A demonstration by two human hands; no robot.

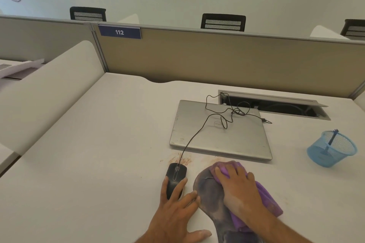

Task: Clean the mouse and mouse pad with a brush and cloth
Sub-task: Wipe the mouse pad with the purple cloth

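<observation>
The white desk [98, 163] is seen bearing everything, with reddish dust smeared on it just beyond the mouse and the pad. On it, toward the far side, a closed silver laptop [217, 134] is laid flat, and the black cable [197, 134] of the mouse is trailed across its lid. The dark mouse pad [209, 191] is placed at the near edge of the desk, in front of the laptop; its long axis is run from the near edge away toward the laptop, tilted a little to the left, and its rounded far end is pointed at the laptop's front edge. A purple cloth [264, 193] is pressed onto the pad under the right hand [241, 191], whose fingers are spread flat over it, not curled. The left hand [177, 209] is laid open beside the pad, its fingers resting on the rear of the black mouse [175, 175] and touching the pad's left rim. The mouse is set just left of the pad, its nose and cable pointed away toward the laptop. The step in hand is judged to be the wiping of the pad: it is best done with firm, even strokes along the long axis, the pad being steadied by the left hand so it is not dragged, and the grey film still seen on the left half being covered next. At the right, a blue mesh cup [331, 148] with the brush [331, 140] in it is stood well apart.
</observation>
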